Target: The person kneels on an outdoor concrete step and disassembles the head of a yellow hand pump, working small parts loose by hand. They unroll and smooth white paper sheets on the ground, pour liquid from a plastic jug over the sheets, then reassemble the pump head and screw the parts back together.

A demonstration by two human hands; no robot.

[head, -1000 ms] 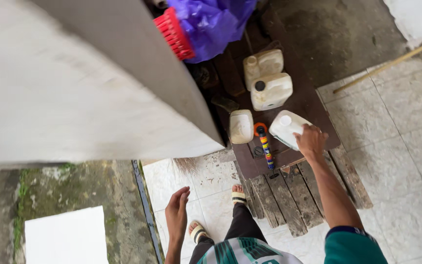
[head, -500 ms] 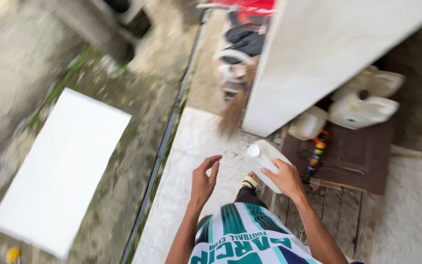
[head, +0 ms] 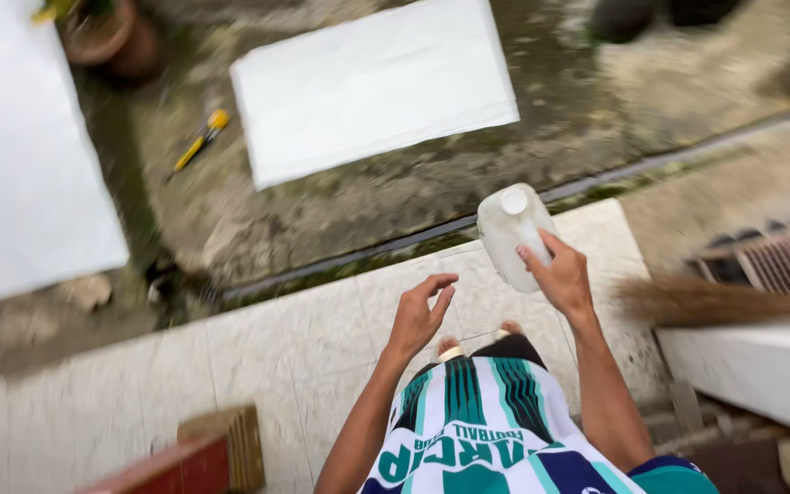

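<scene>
A white rectangular board [head: 375,84] lies flat on the mossy concrete ground. Left of the board lies a yellow-handled tool [head: 196,144], and beyond that a second, larger white sheet [head: 25,155]. A clay pot [head: 107,37] stands above the tool. Right of the board, past the drain channel [head: 523,206], a straw broom [head: 715,300] rests beside a white ledge [head: 761,361].
</scene>
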